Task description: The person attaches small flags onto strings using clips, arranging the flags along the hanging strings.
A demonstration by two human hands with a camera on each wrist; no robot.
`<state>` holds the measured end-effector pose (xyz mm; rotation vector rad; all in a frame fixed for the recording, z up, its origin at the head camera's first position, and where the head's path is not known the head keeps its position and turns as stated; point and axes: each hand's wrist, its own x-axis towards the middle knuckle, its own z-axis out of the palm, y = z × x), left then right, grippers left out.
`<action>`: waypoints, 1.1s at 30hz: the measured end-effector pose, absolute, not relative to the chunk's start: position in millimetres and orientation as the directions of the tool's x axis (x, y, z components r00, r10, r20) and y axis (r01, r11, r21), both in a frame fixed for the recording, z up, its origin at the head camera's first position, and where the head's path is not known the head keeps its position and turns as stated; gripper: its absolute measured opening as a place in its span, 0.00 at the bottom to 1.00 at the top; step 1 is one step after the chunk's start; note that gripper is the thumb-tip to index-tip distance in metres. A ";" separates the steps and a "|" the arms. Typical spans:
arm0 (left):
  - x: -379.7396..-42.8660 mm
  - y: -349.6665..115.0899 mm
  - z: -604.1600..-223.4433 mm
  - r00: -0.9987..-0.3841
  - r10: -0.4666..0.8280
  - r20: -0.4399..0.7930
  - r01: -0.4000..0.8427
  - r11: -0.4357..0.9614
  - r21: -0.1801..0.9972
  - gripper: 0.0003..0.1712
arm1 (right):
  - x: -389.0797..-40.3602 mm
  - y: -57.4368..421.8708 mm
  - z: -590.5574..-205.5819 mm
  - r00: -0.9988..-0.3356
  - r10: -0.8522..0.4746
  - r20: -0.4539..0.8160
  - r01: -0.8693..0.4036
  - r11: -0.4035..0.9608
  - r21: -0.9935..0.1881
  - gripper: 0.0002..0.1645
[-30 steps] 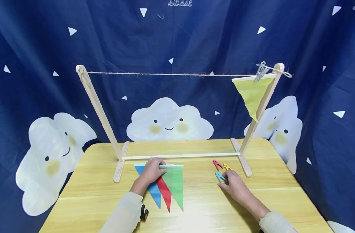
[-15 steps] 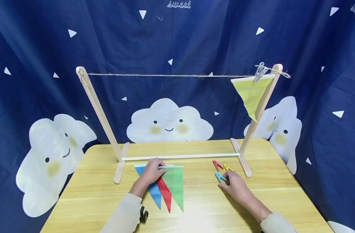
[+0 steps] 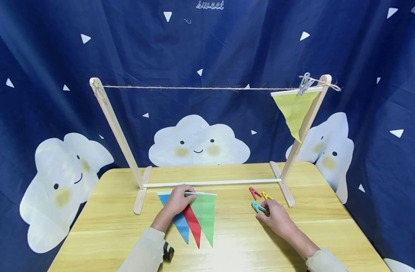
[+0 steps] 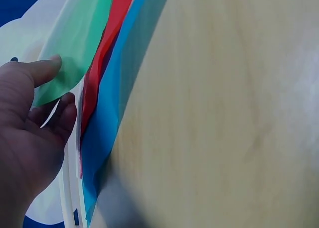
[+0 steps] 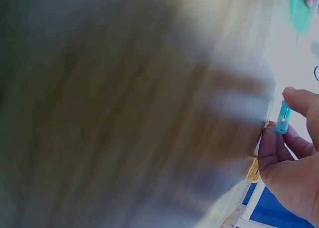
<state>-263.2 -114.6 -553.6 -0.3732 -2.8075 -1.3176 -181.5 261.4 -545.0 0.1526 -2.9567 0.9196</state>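
My left hand [image 3: 178, 199] pinches the white top edge of the green pennant [image 3: 205, 215], thumb on top and fingertips beneath in the left wrist view. A red pennant [image 3: 192, 223] and a blue pennant [image 3: 181, 226] lie fanned out under it on the table, their tops partly covered by the hand. To the right, my right hand [image 3: 277, 218] holds a light-blue clothespin [image 5: 282, 119] between thumb and fingers, low over the tabletop. Just beyond it lie a red clothespin [image 3: 254, 192] and a yellow clothespin [image 3: 267, 195], the latter partly hidden by the hand.
Behind the hands stands a wooden frame [image 3: 117, 128] with a string [image 3: 194, 88] across its top and a low crossbar [image 3: 212, 183]. A grey clothespin [image 3: 305, 84] clips a yellow pennant [image 3: 296, 111] at the string's right end. A dark-blue curtain [image 3: 207, 49] hangs behind.
The green pennant has turned slightly in my left hand, its top right corner shifting a little to the right. My right hand stays at the light-blue clothespin, almost still.
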 end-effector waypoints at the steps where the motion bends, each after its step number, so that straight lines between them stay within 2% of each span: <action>1: -262.9 -114.3 -553.5 -0.972 0.203 0.116 0.218 0.605 0.766 0.05 | -181.4 261.3 -544.6 -0.994 -0.081 0.070 -0.107 0.818 -0.565 0.18; 13: -259.8 -113.5 -551.0 -0.977 0.188 0.102 0.179 0.457 0.871 0.06 | -183.2 261.9 -539.3 -0.995 -0.062 0.079 -0.097 0.805 -0.586 0.17; 33: -252.5 -109.7 -538.0 -0.980 0.161 0.115 0.164 0.337 0.927 0.05 | -188.6 264.1 -518.6 -0.968 -0.078 0.237 -0.205 0.791 -0.577 0.16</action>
